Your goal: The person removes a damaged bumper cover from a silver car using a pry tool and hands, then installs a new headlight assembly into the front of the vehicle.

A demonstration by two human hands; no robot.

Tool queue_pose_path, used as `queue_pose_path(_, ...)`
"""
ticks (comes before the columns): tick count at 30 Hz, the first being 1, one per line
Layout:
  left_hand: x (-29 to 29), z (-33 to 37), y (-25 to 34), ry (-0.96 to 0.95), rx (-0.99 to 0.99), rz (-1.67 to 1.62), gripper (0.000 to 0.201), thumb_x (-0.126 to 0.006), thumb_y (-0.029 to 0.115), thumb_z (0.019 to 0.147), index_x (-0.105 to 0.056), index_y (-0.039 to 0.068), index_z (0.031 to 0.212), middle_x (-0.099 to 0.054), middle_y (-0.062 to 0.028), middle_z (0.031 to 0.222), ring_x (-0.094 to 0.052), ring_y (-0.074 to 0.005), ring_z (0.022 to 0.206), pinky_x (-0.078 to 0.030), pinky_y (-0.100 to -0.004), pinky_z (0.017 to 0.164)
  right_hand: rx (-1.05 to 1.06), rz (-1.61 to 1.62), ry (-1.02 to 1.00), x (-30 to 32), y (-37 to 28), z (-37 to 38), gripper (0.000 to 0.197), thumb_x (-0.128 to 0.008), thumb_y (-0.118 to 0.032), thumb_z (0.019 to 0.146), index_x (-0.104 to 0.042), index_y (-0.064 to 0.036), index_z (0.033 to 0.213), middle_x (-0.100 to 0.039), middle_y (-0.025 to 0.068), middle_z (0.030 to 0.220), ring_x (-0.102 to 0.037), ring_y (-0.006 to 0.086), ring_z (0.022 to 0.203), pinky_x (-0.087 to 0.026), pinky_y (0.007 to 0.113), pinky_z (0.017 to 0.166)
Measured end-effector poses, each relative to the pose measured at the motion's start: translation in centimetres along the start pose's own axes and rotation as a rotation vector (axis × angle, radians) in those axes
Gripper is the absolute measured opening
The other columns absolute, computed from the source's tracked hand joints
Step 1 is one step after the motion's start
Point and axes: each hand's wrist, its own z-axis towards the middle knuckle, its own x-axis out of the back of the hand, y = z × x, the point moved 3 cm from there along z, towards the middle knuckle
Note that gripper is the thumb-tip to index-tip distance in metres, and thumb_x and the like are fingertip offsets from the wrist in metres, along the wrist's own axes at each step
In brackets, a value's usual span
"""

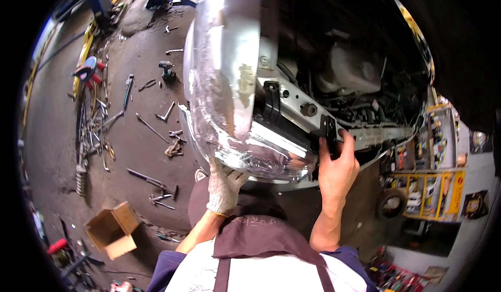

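A headlight (282, 148) with a clear, shiny lens sits at the front corner of a silver car. My left hand (224, 190), in a white knit glove, is closed at the near edge of the headlight, the thumb on its front face. Some of its fingers are hidden beneath. My right hand (338, 169) is bare, its fingers bent around a black bracket (327, 128) at the inner end of the headlight. Another black bracket (272, 101) stands farther along the light metal crossmember (302, 107).
The engine bay with a whitish tank (349, 70) lies open beyond my hands. Left on the floor are a cordless drill (167, 71), pliers (147, 85), several wrenches and an open cardboard box (112, 229). A tire (391, 204) and yellow shelf rack (455, 193) stand at right.
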Motion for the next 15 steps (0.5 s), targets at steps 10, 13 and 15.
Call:
queue_pose_path(10, 0.7, -0.3, 0.8, -0.22, -0.208, 0.626, 0.079, -0.061, 0.036, 0.088, -0.011, 0.01, 0.143, -0.027, -0.0131, 0.141, -0.034, -0.0359, 0.128, -0.032, -0.0551, 0.103, 0.079, 0.334, 0.219, -2.0, 2.0, -1.1, 0.042, -0.08, -0.015, 0.069, -0.06, -0.0007, 0.103, -0.065, 0.0164, 0.088, -0.064, 0.0312, 0.078, -0.05, 0.036, 0.068)
queue_pose_path(13, 0.9, -0.2, 1.4, -0.105, -0.292, 0.842, 0.064, -0.057, 0.039, 0.089, -0.027, 0.012, 0.139, -0.033, -0.0114, 0.141, -0.03, -0.0337, 0.13, -0.022, -0.0579, 0.107, 0.036, 0.442, 0.184, -2.8, 3.5, -2.6, 0.04, -0.078, -0.018, 0.071, -0.059, 0.0021, 0.101, -0.063, 0.0187, 0.089, -0.063, 0.0322, 0.081, -0.049, 0.036, 0.071)
queue_pose_path(15, 0.4, -0.2, 2.2, -0.177, -0.382, 1.311, 0.058, -0.059, 0.042, 0.087, -0.041, 0.012, 0.133, -0.035, -0.0103, 0.142, -0.026, -0.0329, 0.134, -0.015, -0.0597, 0.108, 0.028, 0.407, 0.195, -2.8, 5.7, -4.6, 0.035, -0.076, -0.017, 0.075, -0.06, 0.0037, 0.098, -0.063, 0.0187, 0.088, -0.062, 0.032, 0.079, -0.048, 0.037, 0.069)
